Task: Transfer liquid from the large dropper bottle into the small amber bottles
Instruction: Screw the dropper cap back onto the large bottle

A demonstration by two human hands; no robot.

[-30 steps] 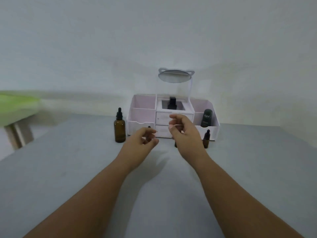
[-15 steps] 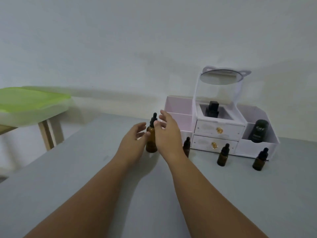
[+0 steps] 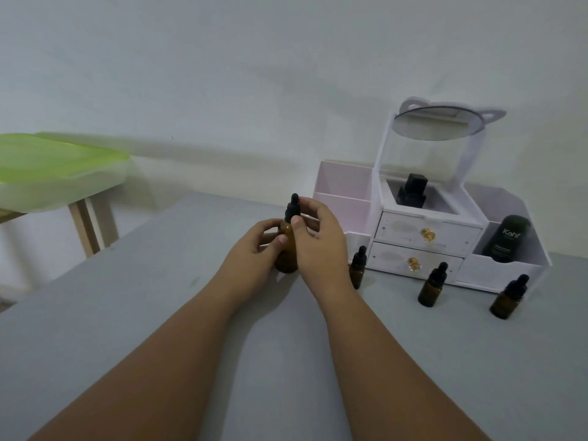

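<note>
Hands meet on the large dropper bottle [image 3: 287,246], which stands upright on the grey desk [image 3: 127,313] with its long axis vertical, black dropper cap [image 3: 292,209] pointing up. The left hand [image 3: 251,253] curls around the amber body from the left side, fingers pressed to the glass. The right hand [image 3: 315,240] comes in from the right, its thumb and fingertips closing around the neck just below the cap; whether the pinch is firm on the cap itself cannot be told from here. Both hands are equally close, so the coming move likely turns on the right hand twisting the cap about that vertical axis while the left steadies the body.

Three small amber bottles stand to the right, all capped and upright: the nearest one [image 3: 357,271] just beside the right wrist, a second [image 3: 432,284] further right, a third [image 3: 509,296] well apart. Behind them sits a white organizer [image 3: 423,237] with two drawers, a tilted mirror [image 3: 436,127], a black bottle [image 3: 412,194] in its top tray and a dark Kahf bottle [image 3: 506,238] in its right bin. A plain pale wall backs the desk, and a green-topped table [image 3: 54,167] stands off to the left.
</note>
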